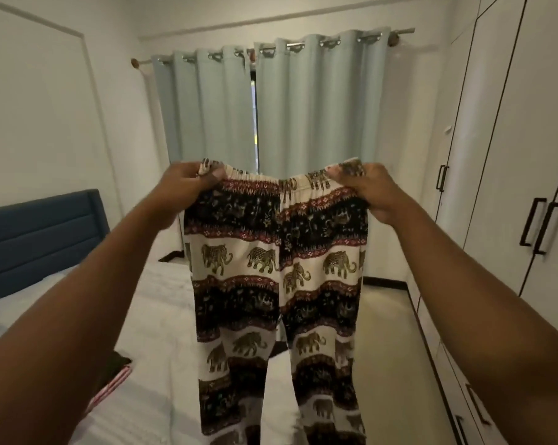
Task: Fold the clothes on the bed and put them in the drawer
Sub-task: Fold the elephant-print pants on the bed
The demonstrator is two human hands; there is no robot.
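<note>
Both of my arms are uncovered for all of their length that shows. My left forearm (88, 300) and my right forearm (470, 290) are bare skin from the lower corners of the view up to the wrists. My left hand (187, 184) and my right hand (370, 191) are bare as well, fingers and wrists alike. A thumbnail shows on each hand, and blur hides any finer detail.

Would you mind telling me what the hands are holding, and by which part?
The elephant-print trousers, by the waistband: left hand and right hand each pinch one end.
</note>
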